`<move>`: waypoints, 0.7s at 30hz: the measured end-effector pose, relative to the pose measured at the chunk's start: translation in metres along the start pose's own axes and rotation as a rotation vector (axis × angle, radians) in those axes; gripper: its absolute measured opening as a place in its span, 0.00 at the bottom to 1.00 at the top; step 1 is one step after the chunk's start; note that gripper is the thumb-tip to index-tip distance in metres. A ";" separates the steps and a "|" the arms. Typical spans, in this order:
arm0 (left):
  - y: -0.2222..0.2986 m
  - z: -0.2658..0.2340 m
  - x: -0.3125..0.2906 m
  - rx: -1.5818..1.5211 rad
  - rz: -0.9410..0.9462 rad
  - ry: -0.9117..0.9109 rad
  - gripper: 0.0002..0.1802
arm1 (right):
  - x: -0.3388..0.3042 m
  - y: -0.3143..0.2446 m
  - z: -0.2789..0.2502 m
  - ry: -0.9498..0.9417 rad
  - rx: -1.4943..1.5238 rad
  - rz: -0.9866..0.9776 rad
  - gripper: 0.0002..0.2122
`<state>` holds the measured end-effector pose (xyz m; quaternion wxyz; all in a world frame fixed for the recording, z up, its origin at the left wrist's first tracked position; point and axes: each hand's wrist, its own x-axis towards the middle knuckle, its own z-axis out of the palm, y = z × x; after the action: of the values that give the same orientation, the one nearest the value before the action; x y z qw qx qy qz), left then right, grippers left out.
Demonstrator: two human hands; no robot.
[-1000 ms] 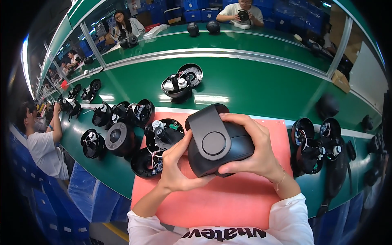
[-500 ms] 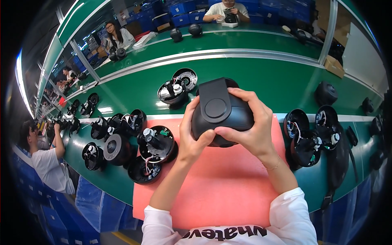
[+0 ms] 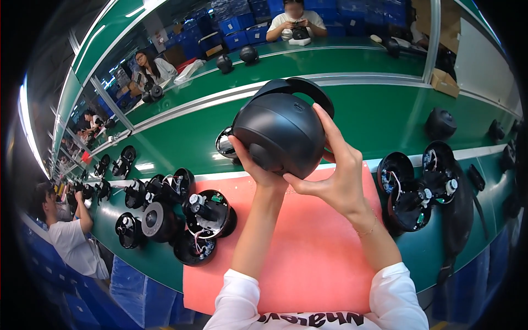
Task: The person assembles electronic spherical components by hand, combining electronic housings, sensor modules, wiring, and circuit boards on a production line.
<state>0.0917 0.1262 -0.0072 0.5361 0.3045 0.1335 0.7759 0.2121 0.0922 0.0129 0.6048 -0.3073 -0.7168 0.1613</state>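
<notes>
Between both hands I hold a rounded black device housing [image 3: 278,129] above the pink mat [image 3: 308,247]. A wide curved black bracket [image 3: 311,93] arches over its far side, and a dark round part sits low on its near left. My left hand [image 3: 257,169] supports the housing from below left, its fingers partly hidden. My right hand [image 3: 342,179] grips the right side, fingers along the upper edge and thumb underneath. Behind the housing, an opened device [image 3: 224,144] is mostly covered from sight.
Opened black housings with wires [image 3: 209,212] cluster left of the mat. More opened ones [image 3: 410,206] lie to its right, beside a dark bag [image 3: 459,220]. A closed black housing [image 3: 440,124] stands far right. A co-worker [image 3: 297,25] sits across the bench; another [image 3: 71,236] is at left.
The housing has been turned and tilted, so its bracket has gone from the near face to the far side. Both hands have shifted with it, the left now lower beneath it.
</notes>
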 end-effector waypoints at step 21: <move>-0.064 -0.101 0.058 -0.229 -0.509 0.580 0.53 | -0.016 0.148 -0.013 0.416 0.967 1.108 0.31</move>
<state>0.0637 0.2162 -0.1011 0.6816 -0.0316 0.2629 0.6821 0.2623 0.1929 -0.0857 0.6253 -0.3470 -0.1787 0.6758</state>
